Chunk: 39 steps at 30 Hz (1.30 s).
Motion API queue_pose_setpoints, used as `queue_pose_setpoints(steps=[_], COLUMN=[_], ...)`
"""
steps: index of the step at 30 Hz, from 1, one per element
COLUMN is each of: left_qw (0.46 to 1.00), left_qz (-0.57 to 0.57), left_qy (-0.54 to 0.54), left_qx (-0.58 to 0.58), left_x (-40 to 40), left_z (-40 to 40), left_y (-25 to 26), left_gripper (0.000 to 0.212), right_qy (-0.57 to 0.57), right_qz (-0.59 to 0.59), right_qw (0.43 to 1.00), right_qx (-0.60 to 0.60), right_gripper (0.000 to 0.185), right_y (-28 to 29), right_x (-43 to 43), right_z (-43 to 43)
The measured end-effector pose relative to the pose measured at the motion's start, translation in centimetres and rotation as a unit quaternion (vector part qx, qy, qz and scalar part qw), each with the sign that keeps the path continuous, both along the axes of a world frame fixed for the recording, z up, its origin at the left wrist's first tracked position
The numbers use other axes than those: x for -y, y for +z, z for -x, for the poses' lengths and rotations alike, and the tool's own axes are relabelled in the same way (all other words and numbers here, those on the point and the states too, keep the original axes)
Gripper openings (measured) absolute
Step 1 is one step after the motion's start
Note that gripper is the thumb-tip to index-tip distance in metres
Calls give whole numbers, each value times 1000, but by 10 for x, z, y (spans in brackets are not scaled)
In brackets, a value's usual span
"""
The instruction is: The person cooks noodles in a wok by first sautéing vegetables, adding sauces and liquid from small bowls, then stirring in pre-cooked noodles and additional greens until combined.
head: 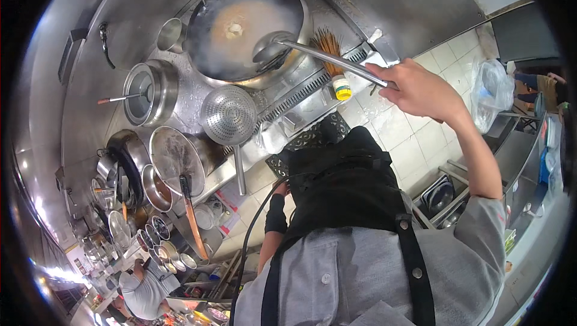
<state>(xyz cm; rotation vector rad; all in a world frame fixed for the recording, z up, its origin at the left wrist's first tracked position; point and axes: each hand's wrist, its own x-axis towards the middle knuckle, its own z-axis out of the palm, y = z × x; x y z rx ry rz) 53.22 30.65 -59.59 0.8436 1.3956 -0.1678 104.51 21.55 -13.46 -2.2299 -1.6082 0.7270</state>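
My right hand (417, 89) is closed around the metal handle of a steel ladle (275, 46). The ladle's bowl hangs over the near right rim of a large dark wok (196, 51), which holds cloudy, steaming liquid with a small pale lump (234, 31) in it. Below the ladle's handle stands a bamboo wok brush (329, 49), beside a container with a yellow lid (343, 94). Low at my side, partly hidden by the black apron, is my left hand (282, 188); whether it holds anything cannot be seen. A perforated steel skimmer (228, 114) rests nearer me on the stove.
Left of the wok are a metal cup (171, 35), a steel pot (164, 91) with a ladle inside, and a fine strainer (178, 159) with a wooden handle. Several seasoning bowls stand farther left. A co-worker (144, 290) is at lower left. Metal shelving (518, 145) stands at right.
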Motion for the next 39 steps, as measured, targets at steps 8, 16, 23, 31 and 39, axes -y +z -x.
queue_pose_setpoints(steps=[8,16,23,31,39], left_qw=[997,998,999,978,883], left_qz=[11,-17,-20,-63,-120], left_qy=[68,56,8,-198,-454], left_qx=[-22,-11,-28,-16,14], left_x=[12,60,41,-24,-68], left_z=[0,54,65,-6,-65], left_y=[22,-11,-17,11,-50], left_gripper=[30,35,37,35,29], right_qy=[-8,-2,-65,-14,-249], right_qz=[-92,-46,-117,-81,-188], right_qw=[996,980,987,988,950], right_qx=[1,-195,-89,129,21], right_gripper=[50,46,56,63,52], right_y=[-71,-71,-124,-198,-162], right_x=[-49,-42,-84,-73,67], right_z=[18,37,64,15,92])
